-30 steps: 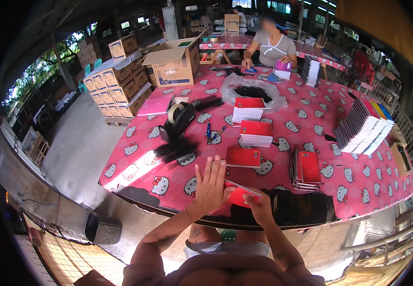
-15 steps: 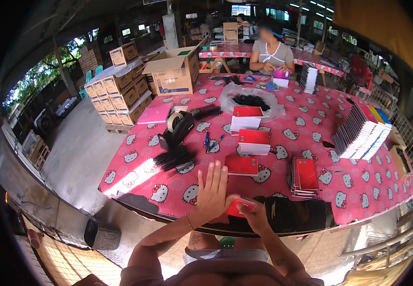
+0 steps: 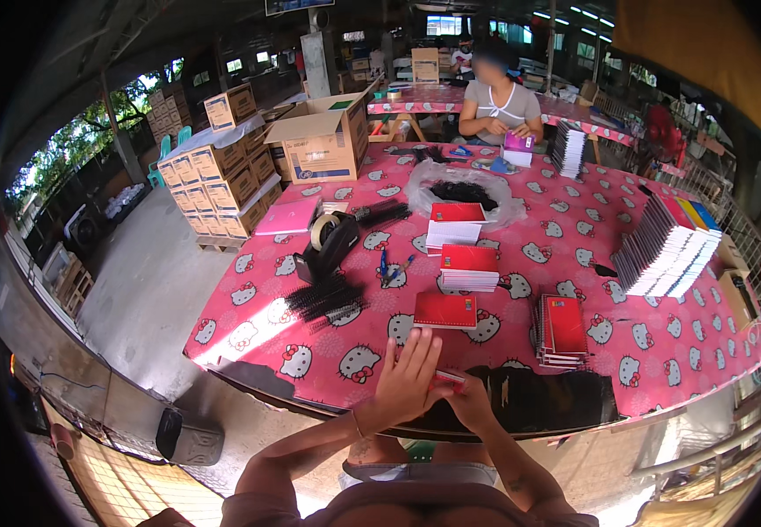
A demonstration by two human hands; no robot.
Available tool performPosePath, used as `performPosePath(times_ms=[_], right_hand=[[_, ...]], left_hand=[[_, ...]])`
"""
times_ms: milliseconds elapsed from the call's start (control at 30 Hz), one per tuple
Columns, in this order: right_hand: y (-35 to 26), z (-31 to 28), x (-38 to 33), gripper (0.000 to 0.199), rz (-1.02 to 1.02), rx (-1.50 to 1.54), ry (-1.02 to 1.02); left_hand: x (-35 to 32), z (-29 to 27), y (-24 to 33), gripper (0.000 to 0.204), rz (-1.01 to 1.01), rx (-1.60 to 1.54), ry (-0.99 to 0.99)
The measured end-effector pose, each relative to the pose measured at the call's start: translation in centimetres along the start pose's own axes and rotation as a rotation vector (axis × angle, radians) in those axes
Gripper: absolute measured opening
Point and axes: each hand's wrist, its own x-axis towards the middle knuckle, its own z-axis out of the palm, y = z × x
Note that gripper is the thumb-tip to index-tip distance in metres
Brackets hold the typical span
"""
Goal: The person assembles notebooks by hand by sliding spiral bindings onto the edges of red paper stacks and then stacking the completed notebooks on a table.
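Note:
At the near table edge, my right hand [image 3: 470, 405] grips a small red notebook [image 3: 449, 378], seen nearly edge-on and mostly hidden by my hands. My left hand [image 3: 405, 383] is beside it with the fingers stretched out, its thumb side up against the notebook. Just beyond my left fingertips lies a red notebook [image 3: 445, 311] with a row of holes along its near edge. Two small stacks of red notebooks, a middle one [image 3: 469, 268] and a farther one [image 3: 456, 225], stand behind it. To the right sits a pile of spiral-bound red notebooks [image 3: 563, 329].
Black plastic coils [image 3: 324, 299], a tape dispenser [image 3: 328, 244] and blue-handled pliers [image 3: 392, 267] lie left of centre. A plastic bag of black coils [image 3: 464, 189] sits farther back. Tall notebook stacks [image 3: 669, 246] stand right. Across the table a person [image 3: 502, 105] handles a purple notebook.
My left hand has drawn back toward me, away from the flat red notebook. The notebook in my right hand has tipped to a more edge-on angle.

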Motion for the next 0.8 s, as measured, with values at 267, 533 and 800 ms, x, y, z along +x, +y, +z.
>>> performPosePath(times_ms=[267,533,800], right_hand=[[3.8,-1.1,0.3,0.027,0.067,-0.134,-0.051],[4.3,-1.5,0.2,0.029,0.035,-0.147,-0.093],[3.5,-1.3,0.6,0.020,0.158,-0.064,-0.074]], left_hand=[[0.8,1.1,0.9,0.087,-0.008,-0.062,-0.029],[-0.1,2.7,1.7,0.088,0.029,-0.098,-0.099],[-0.7,2.6,1.3,0.084,0.088,-0.060,-0.162]])
